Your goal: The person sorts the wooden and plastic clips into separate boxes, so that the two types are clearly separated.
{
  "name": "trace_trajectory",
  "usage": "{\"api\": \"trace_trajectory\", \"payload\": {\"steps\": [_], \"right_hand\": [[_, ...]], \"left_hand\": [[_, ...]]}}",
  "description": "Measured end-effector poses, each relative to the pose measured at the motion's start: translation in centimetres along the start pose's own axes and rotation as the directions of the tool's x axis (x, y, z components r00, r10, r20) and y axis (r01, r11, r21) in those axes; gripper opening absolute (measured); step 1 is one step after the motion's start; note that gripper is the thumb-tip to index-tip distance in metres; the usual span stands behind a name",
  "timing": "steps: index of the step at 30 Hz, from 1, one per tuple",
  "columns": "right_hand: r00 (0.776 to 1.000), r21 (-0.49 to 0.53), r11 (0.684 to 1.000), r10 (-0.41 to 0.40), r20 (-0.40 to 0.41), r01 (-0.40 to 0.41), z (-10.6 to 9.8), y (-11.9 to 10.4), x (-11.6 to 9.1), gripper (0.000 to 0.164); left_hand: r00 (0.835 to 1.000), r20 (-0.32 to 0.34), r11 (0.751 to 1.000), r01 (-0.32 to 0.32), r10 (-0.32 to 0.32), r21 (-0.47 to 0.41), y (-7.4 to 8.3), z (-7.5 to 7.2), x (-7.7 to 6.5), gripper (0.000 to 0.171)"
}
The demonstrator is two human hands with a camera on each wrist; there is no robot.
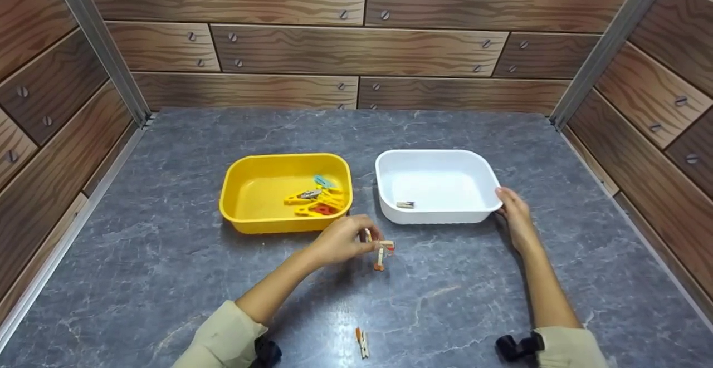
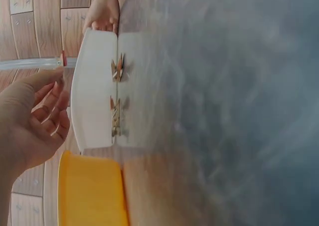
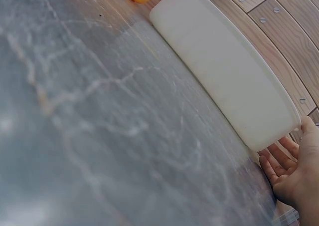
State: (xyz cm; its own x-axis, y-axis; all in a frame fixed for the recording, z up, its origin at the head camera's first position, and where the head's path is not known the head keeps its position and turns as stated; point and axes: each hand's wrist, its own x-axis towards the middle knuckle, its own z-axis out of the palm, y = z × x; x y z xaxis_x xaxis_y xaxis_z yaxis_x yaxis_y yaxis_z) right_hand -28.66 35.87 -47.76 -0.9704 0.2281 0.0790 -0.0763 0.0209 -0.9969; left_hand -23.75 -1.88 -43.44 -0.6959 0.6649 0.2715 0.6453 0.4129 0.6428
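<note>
- Pinching a slim wooden clothespin (red at one end) between left hand fingers, before both tubs.
- Gripping the smooth white plastic tub near its rounded right corner with right hand fingers.
- Near the front of the marbled bench, another wooden, orange-tipped clothespin.
- Glossy plastic clips heaped inside the yellow tub.

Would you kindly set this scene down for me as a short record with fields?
left hand: pinches a wooden clip
right hand: holds the white bin by its rim
white bin: contains one small clip
yellow bin: contains coloured clips, mostly yellow
table: marbled grey; a loose clip lies nearest the person
</note>
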Motion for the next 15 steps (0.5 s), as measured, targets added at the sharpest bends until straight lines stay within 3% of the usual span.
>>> {"api": "trace_trajectory", "payload": {"steps": [4, 10, 15], "right_hand": [[1.0, 0.009, 1.0, -0.004, 0.004, 0.004, 0.0, 0.1, 0.0, 0.036], [1.0, 0.018, 1.0, -0.006, 0.012, 0.006, 0.1, 0.0, 0.0, 0.045], [1.0, 0.014, 1.0, 0.005, -0.002, -0.005, 0.1, -0.1, 0.0, 0.041]], "left_hand": [[1.0, -0.008, 1.0, 0.016, -0.016, -0.01, -0.1, -0.3, 0.8, 0.008], [0.997, -0.003, 0.997, 0.072, -0.072, -0.032, 0.0, -0.7, 1.7, 0.007], [0.996, -0.019, 0.996, 0.086, -0.086, -0.026, 0.0, -1.1, 2.7, 0.009]]}}
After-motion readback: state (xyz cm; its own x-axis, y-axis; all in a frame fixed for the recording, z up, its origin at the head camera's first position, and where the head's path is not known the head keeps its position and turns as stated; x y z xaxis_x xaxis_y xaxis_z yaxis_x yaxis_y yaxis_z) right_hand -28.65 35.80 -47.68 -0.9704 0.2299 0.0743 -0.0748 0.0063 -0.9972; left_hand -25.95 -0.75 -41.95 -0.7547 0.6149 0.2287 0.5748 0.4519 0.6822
